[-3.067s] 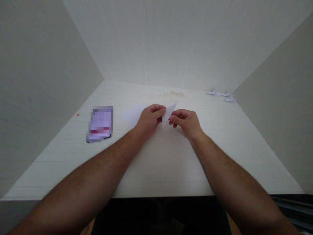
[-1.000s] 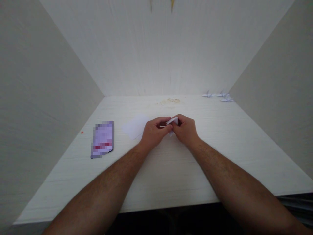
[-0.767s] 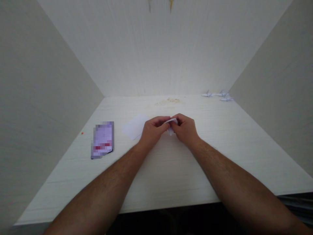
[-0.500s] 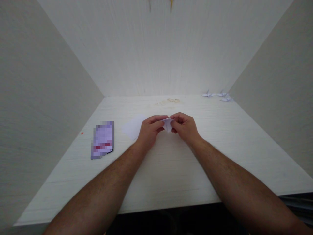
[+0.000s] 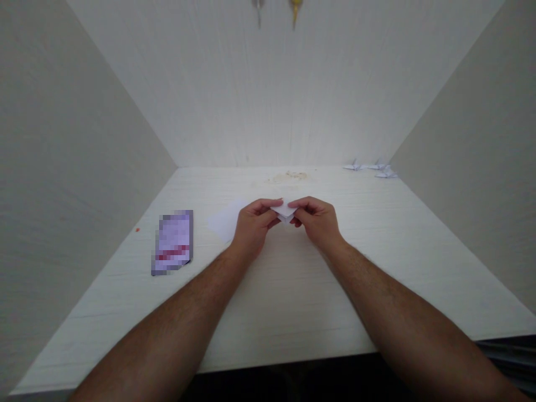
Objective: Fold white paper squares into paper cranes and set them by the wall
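Between my two hands is a small piece of folded white paper (image 5: 286,209), held above the middle of the table. My left hand (image 5: 254,222) pinches its left side between thumb and fingers. On the right side, my right hand (image 5: 317,219) grips it the same way. A flap faces me with a point directed downward, and another layer shows below it. The fingers hide the paper's side corners. Partly behind my left wrist lies a flat white paper sheet (image 5: 223,222).
Several folded paper cranes (image 5: 354,166) stand at the back right against the wall. A pixelated flat purple item (image 5: 173,241) lies to the left, with a small red bit (image 5: 137,229) beyond it. Pale brownish marks (image 5: 293,176) show on the white table (image 5: 288,312). Walls enclose three sides.
The upper part of the folded paper has opened toward me, showing a wider flap. My fingers have shifted along its top edge. The view has tilted slightly upward.
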`<state>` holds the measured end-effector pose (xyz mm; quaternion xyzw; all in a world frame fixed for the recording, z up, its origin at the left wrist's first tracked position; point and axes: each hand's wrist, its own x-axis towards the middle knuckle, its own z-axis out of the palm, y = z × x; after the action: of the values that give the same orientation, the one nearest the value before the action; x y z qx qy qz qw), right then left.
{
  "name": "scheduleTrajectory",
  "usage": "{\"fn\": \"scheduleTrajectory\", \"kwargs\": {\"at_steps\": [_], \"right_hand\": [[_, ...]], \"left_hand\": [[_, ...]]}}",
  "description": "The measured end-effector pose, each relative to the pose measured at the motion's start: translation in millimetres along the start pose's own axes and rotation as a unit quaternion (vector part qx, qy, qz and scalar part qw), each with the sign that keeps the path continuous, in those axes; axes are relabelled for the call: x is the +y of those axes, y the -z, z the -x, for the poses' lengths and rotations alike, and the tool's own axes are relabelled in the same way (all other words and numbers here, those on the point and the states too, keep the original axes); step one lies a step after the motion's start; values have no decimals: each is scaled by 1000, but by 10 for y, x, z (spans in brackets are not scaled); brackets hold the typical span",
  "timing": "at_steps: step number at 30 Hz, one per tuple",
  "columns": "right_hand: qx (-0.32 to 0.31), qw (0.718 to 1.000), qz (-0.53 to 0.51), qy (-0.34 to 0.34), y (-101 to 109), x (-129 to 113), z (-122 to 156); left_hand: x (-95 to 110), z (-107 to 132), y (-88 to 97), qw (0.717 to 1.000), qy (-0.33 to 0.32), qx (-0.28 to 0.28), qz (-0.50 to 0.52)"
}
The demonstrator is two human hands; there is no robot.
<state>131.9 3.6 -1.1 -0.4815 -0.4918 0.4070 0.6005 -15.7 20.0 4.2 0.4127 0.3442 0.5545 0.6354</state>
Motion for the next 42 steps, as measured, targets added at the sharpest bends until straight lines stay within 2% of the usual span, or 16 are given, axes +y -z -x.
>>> {"fn": "scheduleTrajectory", "kwargs": {"at_steps": [8, 11, 17, 21, 24, 29, 33, 36, 42], "right_hand": [[15, 998, 30, 44, -5, -21, 29], [12, 996, 47, 69, 7, -21, 49], [-24, 964, 147, 221, 31, -12, 70], [-32, 950, 173, 258, 34, -18, 70], [-21, 957, 164, 238, 28, -47, 85], [22, 972, 186, 144, 11, -92, 101], [20, 970, 191, 146, 3, -84, 91], [15, 971, 187, 148, 3, -77, 86], [4, 979, 167, 118, 12, -86, 82]], "left_hand": [[24, 18, -25, 1000, -12, 20, -10], [70, 33, -38, 1000, -15, 10, -6], [70, 22, -17, 998, -12, 8, -62], [-3, -17, 38, 996, -26, -19, -84], [-23, -32, 59, 997, -45, -25, -65], [-9, -21, 58, 994, -70, -49, -69], [-9, -18, 63, 992, -81, -55, -77], [-12, -23, 70, 993, -79, -39, -79], [-11, -25, 76, 991, -86, -21, -96]]}}
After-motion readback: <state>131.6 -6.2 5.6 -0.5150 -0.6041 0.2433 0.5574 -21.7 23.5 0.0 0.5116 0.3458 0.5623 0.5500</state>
